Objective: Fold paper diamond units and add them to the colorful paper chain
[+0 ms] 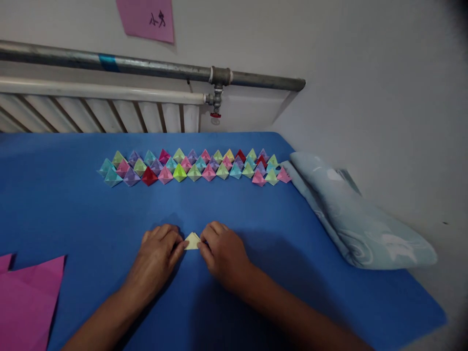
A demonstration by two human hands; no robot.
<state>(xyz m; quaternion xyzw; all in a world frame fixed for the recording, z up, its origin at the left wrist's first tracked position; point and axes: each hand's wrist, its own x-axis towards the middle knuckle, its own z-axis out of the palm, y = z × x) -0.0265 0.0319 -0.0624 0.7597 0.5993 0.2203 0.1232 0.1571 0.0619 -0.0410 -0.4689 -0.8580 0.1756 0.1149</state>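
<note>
A small pale yellow folded paper triangle (192, 241) lies low over the blue tabletop (146, 209), its point facing away from me. My left hand (159, 248) pinches its left corner between thumb and fingers. On the right corner, my right hand (223, 251) has a similar closed grip. The fingertips partly cover both ends of the paper. Beyond my hands stand several folded paper boats (194, 172) in rows, in pink, green, blue, purple, red and yellow.
Magenta paper sheets (31, 302) lie at the near left. A folded light blue patterned cloth (358, 219) rests along the table's right side. Behind the table are a white radiator (109, 92), a metal pipe (157, 66) and a pink note (146, 19) on the wall.
</note>
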